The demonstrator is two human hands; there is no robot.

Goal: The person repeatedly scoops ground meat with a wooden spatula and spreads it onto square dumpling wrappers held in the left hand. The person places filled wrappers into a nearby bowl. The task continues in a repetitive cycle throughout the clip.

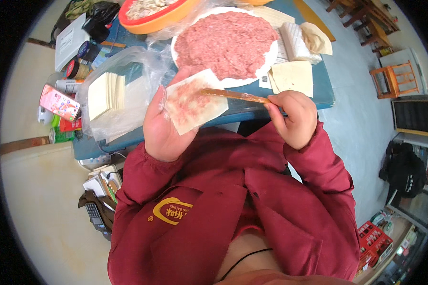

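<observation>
On the open palm of my left hand (164,135) lies a square dough wrapper (196,101) with a thin smear of minced meat across it. My right hand (294,115) grips one end of a narrow wooden spreading stick (235,95), whose far tip touches the smeared wrapper. Just beyond, a white plate (232,83) carries a wide mound of raw minced meat (228,42). To the left, a stack of square wrappers (107,94) sits on a clear plastic bag (135,67). A few loose wrappers (292,76) lie right of the plate.
An orange basin with a red rim (142,26) holds pale chopped food at the back. A tissue pack (297,42) stands right of the plate. A lit phone (60,102), jars (76,69) and a green can (61,135) crowd the left of the blue table (322,85).
</observation>
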